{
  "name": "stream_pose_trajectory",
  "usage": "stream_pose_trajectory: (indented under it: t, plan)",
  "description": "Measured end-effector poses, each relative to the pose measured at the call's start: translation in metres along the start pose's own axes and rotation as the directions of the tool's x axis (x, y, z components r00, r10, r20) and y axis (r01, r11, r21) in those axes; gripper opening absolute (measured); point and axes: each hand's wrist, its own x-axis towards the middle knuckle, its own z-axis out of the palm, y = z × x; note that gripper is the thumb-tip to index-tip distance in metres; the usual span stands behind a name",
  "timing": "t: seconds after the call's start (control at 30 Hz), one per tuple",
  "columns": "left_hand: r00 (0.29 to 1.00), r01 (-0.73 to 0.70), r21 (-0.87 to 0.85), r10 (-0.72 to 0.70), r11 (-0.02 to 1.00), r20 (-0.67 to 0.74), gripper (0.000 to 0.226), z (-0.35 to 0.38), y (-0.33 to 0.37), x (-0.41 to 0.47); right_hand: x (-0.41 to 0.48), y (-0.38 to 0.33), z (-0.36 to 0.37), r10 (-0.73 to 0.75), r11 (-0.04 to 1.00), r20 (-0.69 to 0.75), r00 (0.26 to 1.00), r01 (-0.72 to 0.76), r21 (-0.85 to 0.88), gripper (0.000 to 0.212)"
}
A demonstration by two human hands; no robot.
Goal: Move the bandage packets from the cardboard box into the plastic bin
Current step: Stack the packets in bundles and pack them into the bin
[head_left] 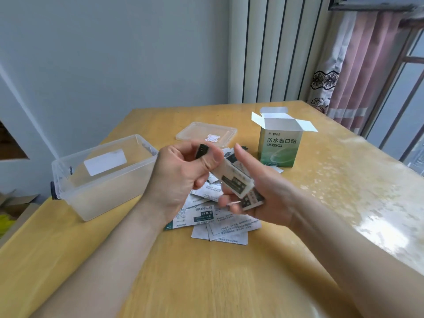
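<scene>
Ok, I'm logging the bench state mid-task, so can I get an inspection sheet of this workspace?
Surface: wooden table under a glossy clear cover, with glare at the right.
Job's things: plastic bin open at left, with a white rectangle showing in or on it, unclear which; cardboard box upright, flaps open; stack of packets held above the table; loose packets scattered beneath the hands.
Clutter: bin lid lying flat behind the hands.
Grippers: left hand pinches the stack's upper end; right hand cradles its lower end.
Cables: nothing seen.
Surroundings: radiator, pink curtain, window at right.
</scene>
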Motion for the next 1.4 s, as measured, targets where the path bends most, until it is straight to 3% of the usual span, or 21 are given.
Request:
stream_pose_trajectory:
  t: [0.07,0.17,0.33,0.47,0.57,0.63,0.77,0.9,1.1,1.23,1.33,1.4]
  plan:
    - [0.999,-0.050,0.210,0.050,0.976,0.007,0.008,0.009,-0.005,-0.003,0.000,0.004,0.009,-0.017,1.000,0.068,0.998,0.018,-0.004,0.051]
    - [0.997,-0.059,0.351,0.070,0.934,-0.019,0.016,0.012,-0.009,-0.003,-0.002,0.001,0.013,-0.020,1.000,0.094,0.995,0.019,0.017,0.053]
    - [0.986,-0.162,0.530,0.157,0.832,0.056,0.059,0.003,-0.014,-0.001,-0.003,-0.002,0.007,0.035,0.999,0.165,0.986,-0.034,-0.006,0.058]
    - [0.974,-0.201,0.582,0.096,0.788,0.206,0.049,0.007,-0.015,-0.004,-0.006,-0.005,0.005,0.054,0.996,0.134,0.989,-0.045,-0.070,0.061]
    - [0.971,-0.216,0.711,0.071,0.670,0.229,0.047,0.013,-0.018,-0.007,-0.005,-0.007,0.004,0.022,0.997,0.077,0.997,-0.016,-0.080,0.060]
    - [0.971,-0.192,0.710,0.028,0.678,0.236,0.044,0.012,-0.018,-0.005,-0.004,-0.007,0.004,-0.006,0.998,0.039,0.999,0.009,-0.070,0.054]
    - [0.987,-0.021,0.474,-0.058,0.880,0.152,0.026,0.010,-0.022,-0.001,-0.002,-0.003,0.003,-0.090,0.969,0.002,0.996,0.088,-0.229,0.052]
    - [0.998,0.037,0.497,-0.059,0.867,0.028,0.029,0.013,-0.034,-0.001,-0.001,0.004,0.009,-0.162,0.917,-0.023,0.987,0.142,-0.372,0.052]
    - [0.984,-0.029,0.667,0.138,0.744,-0.112,0.028,0.006,-0.031,0.003,-0.001,0.002,0.005,-0.149,0.837,0.100,0.984,0.180,-0.518,0.039]
    - [0.988,-0.038,0.681,0.131,0.731,-0.085,0.028,0.008,-0.032,0.001,-0.004,0.001,0.004,-0.120,0.813,0.135,0.984,0.175,-0.555,0.025]
    - [0.995,-0.042,0.614,0.089,0.788,-0.046,0.035,0.004,-0.034,0.005,-0.005,0.000,0.004,-0.117,0.839,0.136,0.984,0.172,-0.517,0.009]
    - [0.998,-0.040,0.602,0.055,0.798,-0.005,0.040,0.001,-0.036,0.007,-0.002,0.003,0.004,-0.142,0.809,0.082,0.986,0.164,-0.565,0.014]
